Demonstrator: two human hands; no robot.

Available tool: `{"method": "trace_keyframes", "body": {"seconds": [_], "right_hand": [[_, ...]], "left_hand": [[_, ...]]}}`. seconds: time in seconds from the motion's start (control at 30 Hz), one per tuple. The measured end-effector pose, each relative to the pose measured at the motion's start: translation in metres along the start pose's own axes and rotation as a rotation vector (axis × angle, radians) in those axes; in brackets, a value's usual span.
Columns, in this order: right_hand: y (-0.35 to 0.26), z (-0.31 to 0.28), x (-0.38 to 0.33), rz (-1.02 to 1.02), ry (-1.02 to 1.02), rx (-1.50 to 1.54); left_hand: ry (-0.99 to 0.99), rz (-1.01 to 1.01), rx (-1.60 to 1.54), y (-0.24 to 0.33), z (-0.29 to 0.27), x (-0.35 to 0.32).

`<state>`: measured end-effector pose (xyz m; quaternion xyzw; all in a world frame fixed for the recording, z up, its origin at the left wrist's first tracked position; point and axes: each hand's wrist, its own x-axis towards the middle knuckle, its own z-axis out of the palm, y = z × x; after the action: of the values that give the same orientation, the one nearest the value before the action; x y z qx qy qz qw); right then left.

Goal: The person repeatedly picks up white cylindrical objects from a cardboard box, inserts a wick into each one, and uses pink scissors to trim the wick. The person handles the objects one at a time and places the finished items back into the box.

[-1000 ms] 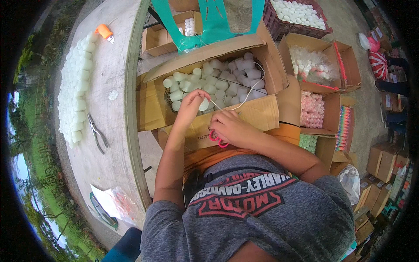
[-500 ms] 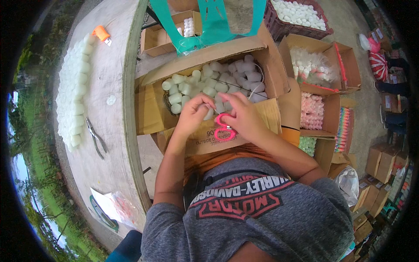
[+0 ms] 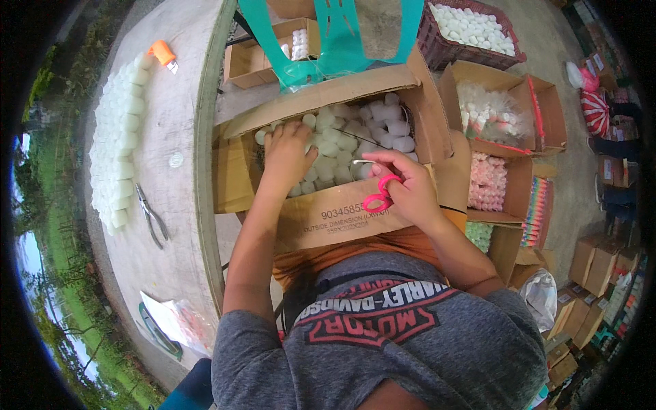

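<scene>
Concrete floor (image 3: 547, 48) all round. Right hand (image 3: 404, 184) has its grip clamped on pink scissors (image 3: 374, 202), with a white cord (image 3: 360, 162) poking from the fingertips over the carton (image 3: 239, 181). Left hand (image 3: 287, 152) is down among the white pieces (image 3: 331, 147); can't tell if it's got one. Pliers (image 3: 151, 215) sit on the tabletop (image 3: 178, 266). Loose pinch? Cord could drop, or snag on those scissors, imo.

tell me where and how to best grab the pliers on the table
Probably by both handles, coming from above and the person's side. The pliers lie flat on the table, nose pointing away, and the slightly parted handles slant toward the edge beside the person.
</scene>
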<state>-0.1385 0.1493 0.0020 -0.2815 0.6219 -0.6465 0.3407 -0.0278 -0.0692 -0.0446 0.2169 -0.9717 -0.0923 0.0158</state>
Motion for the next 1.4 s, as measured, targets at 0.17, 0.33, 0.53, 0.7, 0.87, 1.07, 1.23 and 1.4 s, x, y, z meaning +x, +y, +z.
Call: {"method": "trace_keyframes", "body": {"seconds": [0.17,0.33,0.53,0.7,0.87,1.07,1.23,1.4], "right_hand": [[-0.017,-0.014,-0.010,-0.125,-0.115,-0.237],[-0.033,-0.023,-0.023,-0.174,-0.144,-0.364],[-0.030,-0.023,-0.033,-0.119,-0.179,-0.437],[-0.026,-0.031,-0.044,-0.096,-0.158,-0.498],[-0.019,-0.016,-0.045,0.012,-0.077,-0.399],[-0.038,0.006,-0.042,0.116,-0.375,0.034],[-0.042,0.006,-0.046,0.059,-0.221,0.134],[-0.033,-0.002,-0.052,-0.002,0.003,0.147]], "left_hand": [[-0.121,0.020,0.025,0.013,0.055,0.069],[-0.207,-0.023,-0.040,0.023,0.092,0.102],[0.212,0.243,0.249,-0.007,0.146,0.094],[0.015,-0.122,-0.645,0.015,0.044,0.042],[-0.063,-0.434,-2.102,0.024,-0.003,-0.045],[-0.231,-0.067,-1.408,0.082,-0.029,-0.097],[-0.284,0.082,-1.254,0.091,-0.031,-0.100],[-0.324,-0.013,-1.256,0.093,-0.040,-0.098]]}}
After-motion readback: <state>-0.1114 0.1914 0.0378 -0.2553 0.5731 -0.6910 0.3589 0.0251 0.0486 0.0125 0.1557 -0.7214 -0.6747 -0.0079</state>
